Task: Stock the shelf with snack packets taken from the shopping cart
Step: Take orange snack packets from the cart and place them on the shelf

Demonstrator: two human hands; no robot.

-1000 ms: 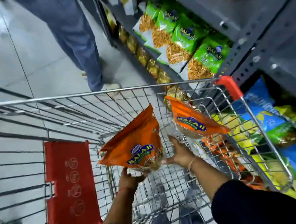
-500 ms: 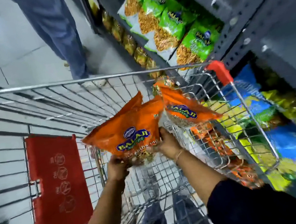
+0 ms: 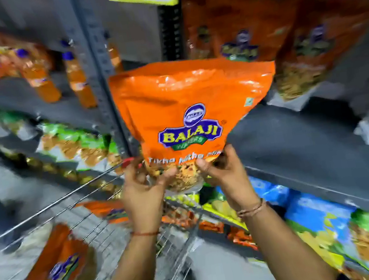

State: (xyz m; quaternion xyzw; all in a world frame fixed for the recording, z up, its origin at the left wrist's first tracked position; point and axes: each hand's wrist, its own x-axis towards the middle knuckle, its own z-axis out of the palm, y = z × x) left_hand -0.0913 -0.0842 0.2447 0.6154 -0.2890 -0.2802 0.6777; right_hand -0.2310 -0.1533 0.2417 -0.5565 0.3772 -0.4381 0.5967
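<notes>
Before grey shelf [image 3: 299, 136], raised hands grip packet [image 3: 187, 105].

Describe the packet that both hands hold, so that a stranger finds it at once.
Look at the grey shelf in the middle. In front of it, the left hand and right hand hold up an orange packet. Unlike its blurred neighbours, it reads BALAJI sharply.

Packet [image 3: 193, 104] before shelf [image 3: 300, 143], above cart [image 3: 110, 226] (second packet [image 3: 52, 272] inside, left).
</notes>
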